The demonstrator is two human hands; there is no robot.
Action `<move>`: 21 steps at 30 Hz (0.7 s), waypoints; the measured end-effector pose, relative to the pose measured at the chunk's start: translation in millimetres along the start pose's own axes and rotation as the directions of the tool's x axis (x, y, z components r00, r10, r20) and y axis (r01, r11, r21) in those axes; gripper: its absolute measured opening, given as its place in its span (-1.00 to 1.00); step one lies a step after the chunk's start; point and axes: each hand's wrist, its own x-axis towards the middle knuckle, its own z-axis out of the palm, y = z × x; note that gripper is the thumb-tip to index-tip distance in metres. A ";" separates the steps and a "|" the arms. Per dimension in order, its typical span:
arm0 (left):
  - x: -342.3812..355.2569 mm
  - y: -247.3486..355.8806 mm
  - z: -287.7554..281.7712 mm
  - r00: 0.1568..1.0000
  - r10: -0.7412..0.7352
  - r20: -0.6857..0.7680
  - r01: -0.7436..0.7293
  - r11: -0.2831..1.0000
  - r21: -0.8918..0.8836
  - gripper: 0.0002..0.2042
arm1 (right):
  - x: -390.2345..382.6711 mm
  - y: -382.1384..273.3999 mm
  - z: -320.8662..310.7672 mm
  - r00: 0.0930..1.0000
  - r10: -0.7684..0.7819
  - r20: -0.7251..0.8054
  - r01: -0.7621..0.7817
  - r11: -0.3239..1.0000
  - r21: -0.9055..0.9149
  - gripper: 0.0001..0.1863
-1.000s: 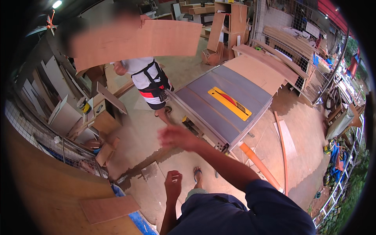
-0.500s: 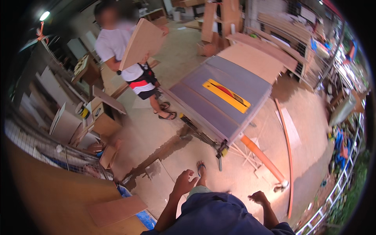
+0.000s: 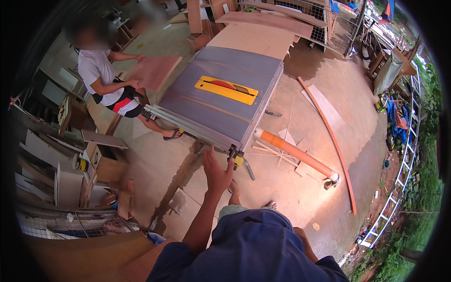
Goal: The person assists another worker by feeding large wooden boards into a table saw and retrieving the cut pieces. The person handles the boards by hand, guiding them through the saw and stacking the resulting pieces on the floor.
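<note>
My left hand (image 3: 217, 170) is open, fingers raised, at the near corner of the table saw (image 3: 221, 63), beside a yellow-and-black fitting (image 3: 237, 160); I cannot tell if it touches. The saw's grey top has a yellow insert (image 3: 209, 84) with a red part in it. My right hand is hidden beside my body; only part of that arm (image 3: 304, 242) shows at the lower right.
A co-worker (image 3: 101, 77) holds a plywood board (image 3: 155, 73) left of the saw. An orange pipe (image 3: 296, 152), long strip (image 3: 329, 134) and offcuts (image 3: 324, 103) lie on the floor. Wooden pieces (image 3: 70, 183) crowd the left; a ladder (image 3: 399, 183) lies along the right.
My left hand has risen toward the saw's near corner; my right hand has dropped out of sight. The co-worker has lowered the board beside the saw. My view has turned and moved closer.
</note>
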 end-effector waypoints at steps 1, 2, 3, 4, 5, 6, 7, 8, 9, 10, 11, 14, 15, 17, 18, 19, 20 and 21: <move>3.6 10.6 -1.6 0.999 0.048 0.010 -0.048 0.999 0.025 -0.27 | -6.4 -1.7 2.0 1.000 0.008 -0.027 -0.007 0.999 0.040 -0.64; 6.3 19.1 -2.4 0.995 0.097 0.024 -0.098 0.994 0.050 -0.28 | -14.0 -5.0 5.6 0.998 0.017 -0.055 -0.012 0.996 0.085 -0.64; 8.8 23.7 -0.6 0.989 0.145 0.039 -0.147 0.986 0.074 -0.28 | -22.7 -14.2 5.8 0.996 0.026 -0.079 -0.018 0.994 0.106 -0.64; 11.1 22.8 2.0 0.986 0.163 0.035 -0.166 0.982 0.093 -0.29 | -29.7 -19.9 5.7 0.994 0.033 -0.102 -0.020 0.992 0.123 -0.64; 13.8 19.7 8.8 0.982 0.185 0.037 -0.188 0.976 0.108 -0.31 | -18.3 -7.2 2.9 0.993 0.044 -0.109 -0.021 0.979 0.200 -0.64; 15.2 15.9 14.8 0.978 0.206 0.039 -0.209 0.970 0.123 -0.32 | -5.1 0.8 -0.2 0.992 0.055 -0.115 -0.021 0.961 0.275 -0.64; 15.3 10.3 20.5 0.981 0.175 0.079 -0.186 0.968 0.166 -0.33 | 8.5 13.4 -3.9 0.991 0.065 -0.120 -0.020 0.938 0.347 -0.64; 16.6 6.6 25.6 0.982 0.147 0.117 -0.169 0.963 0.210 -0.34 | 10.3 13.6 -6.4 0.988 0.086 -0.126 -0.032 0.924 0.381 -0.64; 15.4 3.1 28.8 0.982 0.115 0.153 -0.151 0.955 0.254 -0.35 | 14.1 11.7 -9.5 0.986 0.107 -0.130 -0.044 0.910 0.413 -0.64; 16.0 3.0 30.1 0.979 0.126 0.162 -0.163 0.955 0.247 -0.36 | 17.4 7.4 -12.7 0.982 0.127 -0.137 -0.053 0.893 0.447 -0.63; 16.7 1.7 29.7 0.976 0.135 0.170 -0.174 0.955 0.241 -0.37 | 19.6 4.4 -14.4 0.979 0.132 -0.156 -0.046 0.886 0.462 -0.65; 16.5 -6.7 30.3 0.968 0.188 0.165 -0.221 0.951 0.216 -0.39 | 27.5 -9.1 -19.3 0.980 0.111 -0.168 -0.022 0.888 0.460 -0.66; 16.0 -9.8 31.1 0.965 0.209 0.158 -0.239 0.949 0.207 -0.39 | 29.3 -13.2 -20.3 0.981 0.099 -0.169 -0.011 0.889 0.458 -0.68; 15.8 -10.1 33.9 0.968 0.191 0.160 -0.223 0.951 0.213 -0.40 | 33.3 -23.5 -17.8 0.983 0.085 -0.163 -0.003 0.894 0.448 -0.68; 15.1 -10.2 34.9 0.970 0.182 0.160 -0.214 0.952 0.217 -0.40 | 34.6 -28.2 -16.5 0.984 0.078 -0.160 0.001 0.896 0.443 -0.67; 15.1 -10.1 35.4 0.970 0.183 0.160 -0.216 0.952 0.218 -0.40 | 35.0 -33.9 -14.6 0.985 0.079 -0.152 -0.002 0.894 0.448 -0.67; 15.1 -10.2 35.6 0.970 0.185 0.160 -0.218 0.951 0.220 -0.40 | 34.5 -38.9 -12.2 0.987 0.074 -0.142 -0.004 0.898 0.441 -0.68; 15.0 -10.6 35.4 0.969 0.187 0.159 -0.219 0.950 0.222 -0.40 | 33.6 -43.5 -9.4 0.989 0.070 -0.133 -0.005 0.901 0.434 -0.69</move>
